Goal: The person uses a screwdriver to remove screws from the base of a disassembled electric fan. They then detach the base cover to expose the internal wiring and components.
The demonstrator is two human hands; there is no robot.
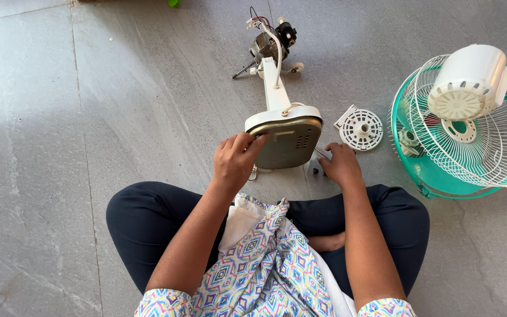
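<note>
Nearby: round vent cover (361, 129), fan grille (470, 135) | left hand (234, 161) grips fan base (286, 138) | right hand (340, 165) closed over screwdriver (322, 154)

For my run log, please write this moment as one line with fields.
left hand: grips edge of fan base | right hand: on floor by small screws | fan motor: bare | grille: right

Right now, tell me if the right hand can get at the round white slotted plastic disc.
Probably yes: the right hand rests on the floor just below the round white slotted plastic disc, with bare floor between.
</note>
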